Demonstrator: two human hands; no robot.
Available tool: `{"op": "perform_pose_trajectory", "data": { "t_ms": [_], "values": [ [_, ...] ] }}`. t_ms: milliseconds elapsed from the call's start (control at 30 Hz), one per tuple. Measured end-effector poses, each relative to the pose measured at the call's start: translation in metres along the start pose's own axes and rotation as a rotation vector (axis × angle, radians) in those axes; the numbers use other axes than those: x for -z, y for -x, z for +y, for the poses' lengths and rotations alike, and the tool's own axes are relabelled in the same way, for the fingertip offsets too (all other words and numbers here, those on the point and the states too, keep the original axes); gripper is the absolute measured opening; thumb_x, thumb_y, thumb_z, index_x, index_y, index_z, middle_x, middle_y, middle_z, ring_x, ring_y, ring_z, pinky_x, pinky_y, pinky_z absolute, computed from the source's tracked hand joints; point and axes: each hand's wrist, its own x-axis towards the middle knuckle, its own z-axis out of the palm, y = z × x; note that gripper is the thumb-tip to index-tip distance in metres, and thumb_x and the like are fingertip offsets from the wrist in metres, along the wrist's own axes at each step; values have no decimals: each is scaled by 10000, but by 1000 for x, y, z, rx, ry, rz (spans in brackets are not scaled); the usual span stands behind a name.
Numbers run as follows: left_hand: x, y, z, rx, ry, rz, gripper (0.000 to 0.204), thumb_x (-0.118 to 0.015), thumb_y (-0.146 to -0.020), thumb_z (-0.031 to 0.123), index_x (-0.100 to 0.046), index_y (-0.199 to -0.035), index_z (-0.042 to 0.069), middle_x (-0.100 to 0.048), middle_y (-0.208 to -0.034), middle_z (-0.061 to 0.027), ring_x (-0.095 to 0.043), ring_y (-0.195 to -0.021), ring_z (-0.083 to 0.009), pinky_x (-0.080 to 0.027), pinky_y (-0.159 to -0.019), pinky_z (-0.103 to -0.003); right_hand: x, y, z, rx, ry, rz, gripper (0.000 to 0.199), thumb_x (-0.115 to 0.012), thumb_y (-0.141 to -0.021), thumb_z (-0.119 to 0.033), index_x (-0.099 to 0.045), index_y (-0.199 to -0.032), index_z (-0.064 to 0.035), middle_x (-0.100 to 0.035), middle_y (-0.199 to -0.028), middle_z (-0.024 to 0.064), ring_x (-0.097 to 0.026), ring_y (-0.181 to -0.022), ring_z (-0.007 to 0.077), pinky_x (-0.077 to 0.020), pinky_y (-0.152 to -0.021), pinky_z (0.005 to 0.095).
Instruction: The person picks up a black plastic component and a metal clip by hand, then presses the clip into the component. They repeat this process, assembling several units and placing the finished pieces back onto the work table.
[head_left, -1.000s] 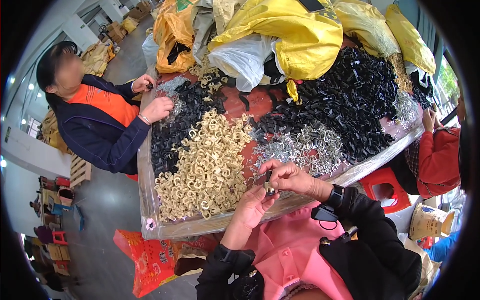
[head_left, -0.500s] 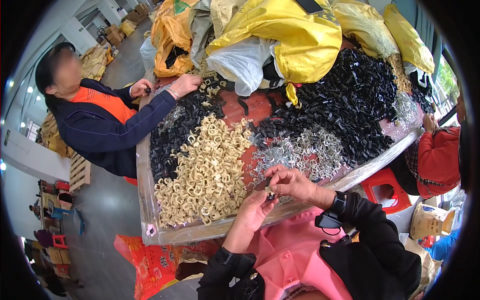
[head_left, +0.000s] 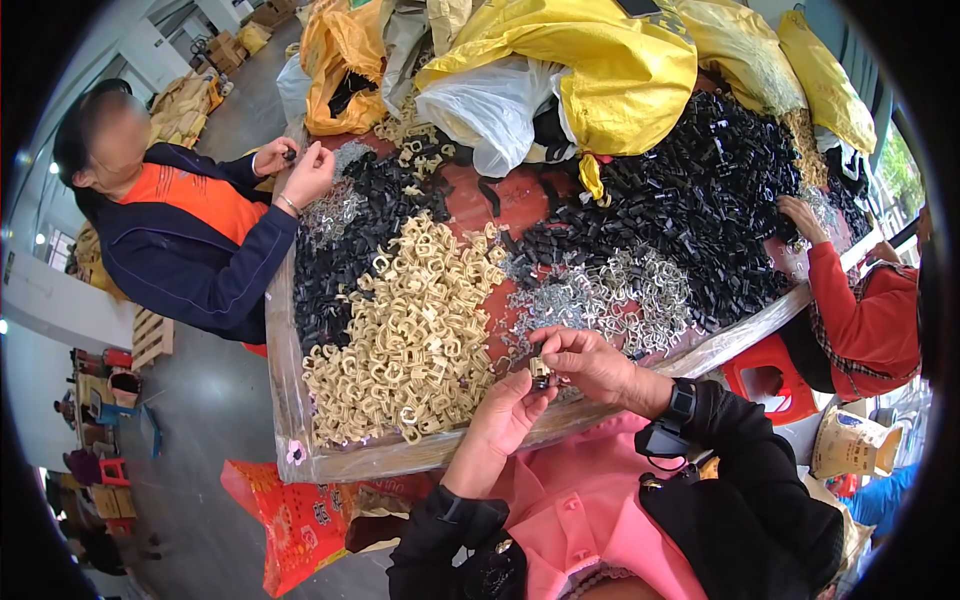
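Over the table's near edge, my left hand point(head_left: 508, 412) pinches a small black plastic part point(head_left: 541, 382) between thumb and fingers. A beige plastic piece point(head_left: 540, 367) sits against its top. My right hand point(head_left: 598, 372) meets it from the right, thumb and forefinger closed around the beige piece; the exact contact is too small to make out. Just left of my hands lies a heap of beige U-shaped plastic pieces point(head_left: 410, 335). Beyond them spread bent silvery metal clips point(head_left: 640, 300). Large piles of black plastic parts point(head_left: 680, 190) cover the right and far side.
Yellow sacks point(head_left: 610, 100) and a clear plastic bag point(head_left: 490, 110) stand at the far side. A co-worker in a dark jacket point(head_left: 190, 260) handles parts at the left; another in red sleeves point(head_left: 860, 320) reaches in at the right. A red stool point(head_left: 770, 380) stands beside the table.
The left co-worker's hand has drawn back from the heap toward the other hand. The right co-worker's hand now reaches onto the black parts. My fingers have shifted slightly, showing more beige piece.
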Motion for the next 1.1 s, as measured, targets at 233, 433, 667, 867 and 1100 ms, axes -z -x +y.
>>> {"op": "perform_pose_trajectory", "data": {
  "t_ms": [233, 433, 667, 867, 1100],
  "values": [
    [-4, 7, -8, -13, 46, -85, 331, -617, -735, 200, -508, -989, 17, -570, -883, -122, -588, -752, -204, -513, -634, -231, -6, 11, -2, 93, 39, -70, 168, -565, -761, -55, -528, -911, 9, -520, -891, 31, -523, -639, 97, -443, -575, 207],
    [-10, 14, -15, -39, 20, -149, 341, -632, -720, 215, -517, -986, 35, -581, -849, -72, -584, -759, -169, -497, -618, -199, -19, 26, 4, 149, -52, -30, 75, -566, -759, -48, -562, -818, -2, -467, -1018, 35, -518, -696, 93, -450, -585, 208],
    [-14, 17, -14, -45, -14, -168, 360, -630, -722, 224, -512, -1001, 30, -580, -859, -75, -584, -758, -168, -494, -620, -201, -20, 32, 2, 185, 3, 17, 47, -566, -759, -43, -567, -789, -8, -436, -1061, 43, -514, -713, 95, -458, -602, 208],
    [-10, 14, -10, -35, -47, -129, 346, -618, -733, 226, -521, -997, 25, -583, -871, -84, -587, -755, -174, -495, -625, -207, -12, 23, -6, 139, 120, -31, 25, -561, -762, -32, -559, -774, -10, -431, -1038, 47, -512, -724, 94, -460, -609, 210],
    [-4, 7, -4, -49, -30, -58, 284, -592, -759, 191, -536, -975, 15, -589, -851, -79, -594, -730, -176, -494, -617, -213, -14, 15, 12, 237, 248, 71, 18, -559, -764, -17, -545, -775, -22, -448, -995, 38, -507, -727, 84, -461, -624, 212]
  ]
}}
